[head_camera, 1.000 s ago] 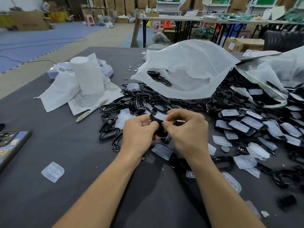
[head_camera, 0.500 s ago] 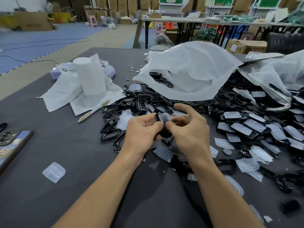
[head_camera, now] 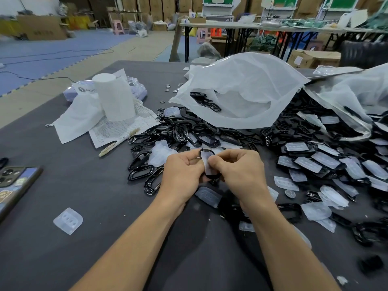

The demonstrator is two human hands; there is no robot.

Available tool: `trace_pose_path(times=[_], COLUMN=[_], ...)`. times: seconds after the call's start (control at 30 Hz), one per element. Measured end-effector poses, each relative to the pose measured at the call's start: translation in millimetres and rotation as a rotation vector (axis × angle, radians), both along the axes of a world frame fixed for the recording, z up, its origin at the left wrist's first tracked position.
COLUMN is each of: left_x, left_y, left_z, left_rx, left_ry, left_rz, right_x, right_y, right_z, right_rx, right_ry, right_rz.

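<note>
Head view looks down on both hands meeting above the dark cloth-covered table (head_camera: 63,259), just in front of a heap of black rings (head_camera: 189,131). The left hand (head_camera: 182,175) pinches one black ring (head_camera: 213,177) by its left edge, its fingers curled round the rim. The right hand (head_camera: 237,173) pinches a clear pad (head_camera: 206,162) and holds it against the ring's opening with the thumb.

The ring stands nearly upright between the two hands, with its long axis running up and down, so neither hand is nearer than the other. The pad lies along that same axis. Its upper end sits inside the ring's top curve and its lower end is under the right thumb. Seating the pad probably depends on keeping the two axes in line while the thumb presses inward.

The ring is glossy, hard-looking and a rounded oblong. The pad is milky, translucent and looks soft. A loose pad (head_camera: 68,220) lying near on the table shows three dimples. Fitted pieces (head_camera: 315,162) lie to the right, below a white bag (head_camera: 241,91).
</note>
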State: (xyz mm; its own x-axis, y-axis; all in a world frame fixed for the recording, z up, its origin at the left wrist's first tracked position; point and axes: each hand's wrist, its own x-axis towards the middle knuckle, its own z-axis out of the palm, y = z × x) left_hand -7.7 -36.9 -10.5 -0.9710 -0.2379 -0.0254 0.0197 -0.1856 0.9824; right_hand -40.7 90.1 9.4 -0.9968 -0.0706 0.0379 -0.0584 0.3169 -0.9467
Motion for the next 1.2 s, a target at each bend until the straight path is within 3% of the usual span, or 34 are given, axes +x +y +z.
trace_pose_path(times=[0.13, 0.4, 1.0, 1.2], left_x=[-1, -2, -2, -3], left_y=[2, 2, 5, 4], left_z=[2, 4, 9, 11], left_rx=[0.078, 0.163, 0.170, 0.238], left_ry=[0.010, -0.018, -0.048, -0.033], left_rz=[-0.063, -0.101, 0.083, 0.106], right_x=[1, -1, -1, -1], right_y=[-1, -6, -3, -4], right_z=[-1, -5, -4, -6], right_rx=[0.063, 0.126, 0.138, 0.126], right_ry=[0.174, 0.248, 0.246, 0.184], right_rz=[-0.106, -0.200, -0.181, -0.033])
